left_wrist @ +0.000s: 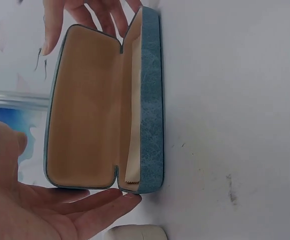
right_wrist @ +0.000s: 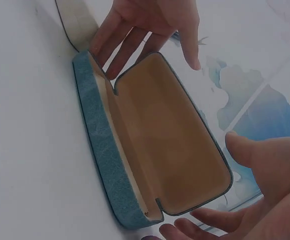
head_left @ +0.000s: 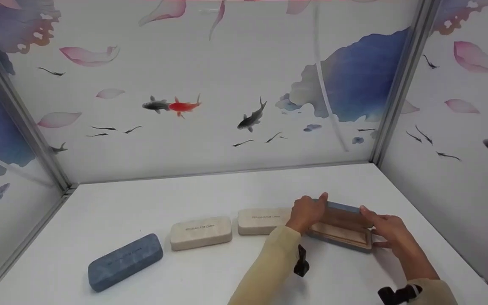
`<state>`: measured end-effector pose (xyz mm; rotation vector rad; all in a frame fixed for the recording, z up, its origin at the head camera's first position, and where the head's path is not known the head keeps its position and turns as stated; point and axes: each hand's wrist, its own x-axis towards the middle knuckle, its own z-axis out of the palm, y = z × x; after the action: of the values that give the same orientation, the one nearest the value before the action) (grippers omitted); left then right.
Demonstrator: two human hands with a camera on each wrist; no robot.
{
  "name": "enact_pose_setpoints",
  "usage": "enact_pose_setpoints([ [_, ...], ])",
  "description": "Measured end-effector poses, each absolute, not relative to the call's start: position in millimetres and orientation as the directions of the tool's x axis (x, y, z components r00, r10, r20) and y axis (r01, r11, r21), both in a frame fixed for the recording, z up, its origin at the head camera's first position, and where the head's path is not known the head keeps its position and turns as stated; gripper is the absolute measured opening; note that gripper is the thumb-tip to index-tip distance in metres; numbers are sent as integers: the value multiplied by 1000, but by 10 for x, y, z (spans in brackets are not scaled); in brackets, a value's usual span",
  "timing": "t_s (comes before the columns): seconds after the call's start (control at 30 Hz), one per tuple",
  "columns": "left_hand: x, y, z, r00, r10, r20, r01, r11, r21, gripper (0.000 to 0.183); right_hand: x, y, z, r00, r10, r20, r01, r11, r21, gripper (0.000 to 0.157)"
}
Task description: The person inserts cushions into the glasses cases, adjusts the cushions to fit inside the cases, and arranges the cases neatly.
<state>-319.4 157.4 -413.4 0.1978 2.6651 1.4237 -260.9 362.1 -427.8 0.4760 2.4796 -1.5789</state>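
Observation:
A blue eyeglass case (head_left: 341, 242) stands with its lid raised at the right of the table, showing a tan lining (right_wrist: 160, 125). Inside its base lies a pale folded cloth (left_wrist: 135, 105) with a zigzag edge. My left hand (head_left: 309, 214) is at the case's left end, fingers extended along it and thumb apart from the lid. At the opposite end is my right hand (head_left: 390, 231), its fingers stretched out beside the case and its thumb up near the lid's edge. A cream case (head_left: 263, 222) sits just left of my left hand, which partly hides it.
Another cream case (head_left: 201, 234) lies closed further left on the white table (head_left: 210, 279). A closed blue case (head_left: 125, 262) rests at an angle at the far left. Printed panels (head_left: 210, 148) with metal corner posts enclose the back and sides.

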Motion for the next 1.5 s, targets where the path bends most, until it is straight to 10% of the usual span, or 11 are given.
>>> enact_pose_setpoints([
  [1.5,-3118,1474,-4055,-982,140,-126,-44,480,876,52,-2655,3733,-4297,-934,58,-352,340,442,-830,100],
])
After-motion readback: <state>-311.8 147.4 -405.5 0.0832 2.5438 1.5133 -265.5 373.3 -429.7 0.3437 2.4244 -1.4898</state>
